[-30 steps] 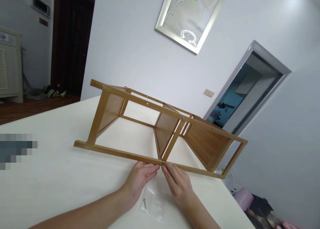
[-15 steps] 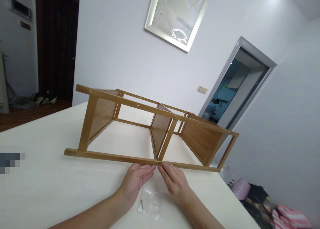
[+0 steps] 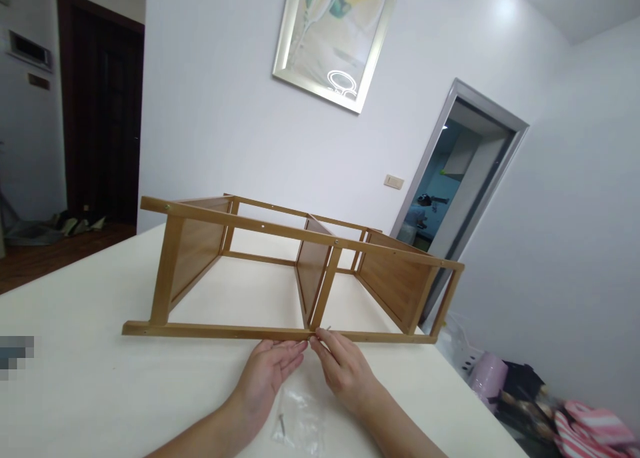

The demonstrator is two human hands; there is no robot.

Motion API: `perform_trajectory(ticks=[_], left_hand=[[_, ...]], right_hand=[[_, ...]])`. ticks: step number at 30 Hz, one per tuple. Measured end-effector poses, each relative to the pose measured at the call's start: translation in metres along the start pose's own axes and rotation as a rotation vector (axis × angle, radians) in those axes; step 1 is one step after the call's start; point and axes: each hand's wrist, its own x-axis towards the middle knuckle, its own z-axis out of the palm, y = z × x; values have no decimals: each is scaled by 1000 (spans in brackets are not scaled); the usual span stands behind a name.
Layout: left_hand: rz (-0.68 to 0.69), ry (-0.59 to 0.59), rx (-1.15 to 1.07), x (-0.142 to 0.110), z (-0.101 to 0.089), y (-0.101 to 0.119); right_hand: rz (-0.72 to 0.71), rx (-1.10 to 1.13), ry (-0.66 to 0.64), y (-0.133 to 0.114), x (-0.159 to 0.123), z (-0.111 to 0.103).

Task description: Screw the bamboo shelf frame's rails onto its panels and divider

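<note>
A bamboo shelf frame (image 3: 240, 225) with three panels lies on its side on the white table (image 3: 100, 378). My left hand (image 3: 273, 371) rests palm up, fingers spread, against the frame's lower rail near its middle joint. My right hand (image 3: 343, 371) pinches a small metal tool or screw (image 3: 327, 329) at that same joint; I cannot make out which. A clear plastic bag (image 3: 300, 421) with a dark screw (image 3: 281, 423) lies on the table between my wrists.
The table's right edge drops off near the frame's end. Below it on the floor lie a pink container (image 3: 487, 378) and striped cloth (image 3: 595, 428). A framed picture (image 3: 333, 38) hangs on the wall; an open doorway (image 3: 450, 191) lies behind.
The camera has tilted and turned, so the frame appears more level and shifted left. Both hands stay at the middle joint of the lower rail.
</note>
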Motion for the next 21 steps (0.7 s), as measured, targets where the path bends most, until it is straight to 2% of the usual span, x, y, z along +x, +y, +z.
perform_trajectory(ticks=[5,11,21], left_hand=[[-8,-11,-16,0,-1,1],[-9,-13,9,-4,-1,5],[-24,-56,15,2,-8,3]], right_hand=[[58,-157,40,-1,4,-2],[42,-274,67,-3,4,-4],[55,-307,-21,-3,1,-5]])
